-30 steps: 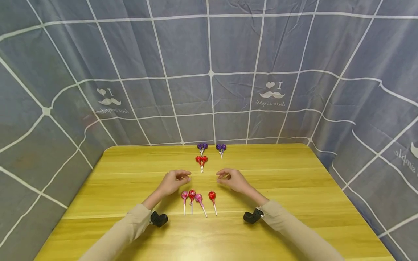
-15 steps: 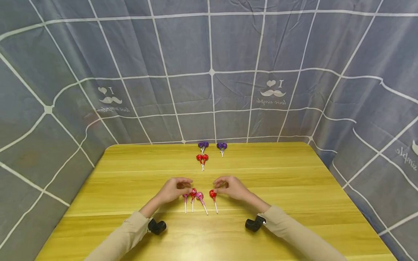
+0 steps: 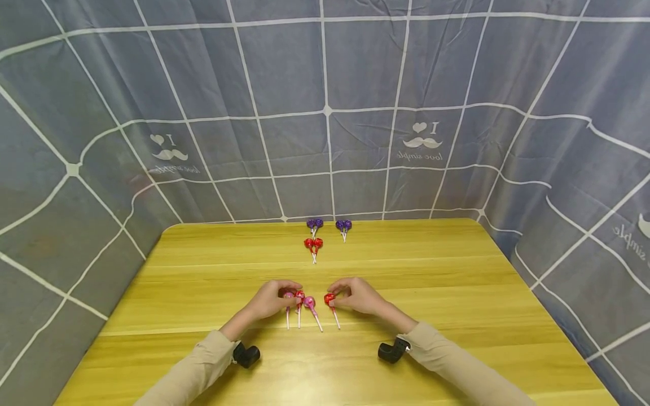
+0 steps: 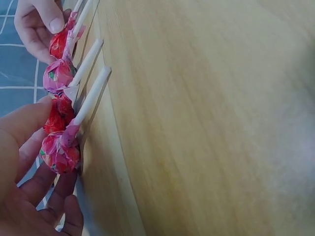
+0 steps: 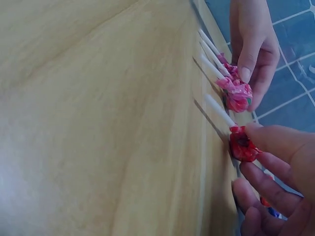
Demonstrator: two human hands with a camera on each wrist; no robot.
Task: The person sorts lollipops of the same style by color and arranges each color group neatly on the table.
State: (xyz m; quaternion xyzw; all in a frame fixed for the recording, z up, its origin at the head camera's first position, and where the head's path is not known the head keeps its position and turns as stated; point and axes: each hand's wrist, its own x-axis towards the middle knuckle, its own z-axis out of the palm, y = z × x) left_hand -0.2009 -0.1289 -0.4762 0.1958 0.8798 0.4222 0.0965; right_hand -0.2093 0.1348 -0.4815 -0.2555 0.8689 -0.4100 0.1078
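In the head view, my left hand [image 3: 267,299] is at a row of wrapped lollipops. Its thumb and index finger pinch the head of a red lollipop [image 4: 55,120], which lies between a pink lollipop [image 4: 60,153] by the palm and a second pink lollipop [image 3: 310,303]. My right hand [image 3: 359,295] grips another red lollipop [image 5: 241,145] by its head, thumb on top. All the white sticks point toward me. The left hand partly covers the outer pink lollipop.
Farther back on the wooden table [image 3: 431,270] lie a crossed pair of red lollipops [image 3: 313,243] and two pairs of purple lollipops, a left pair [image 3: 315,224] and a right pair [image 3: 343,225]. A grey checked curtain [image 3: 365,141] surrounds the table's back and sides.
Both hands have come down toward the near row of lollipops, and thumb and fingers have closed on a red lollipop each. The lollipops lie almost where they were.
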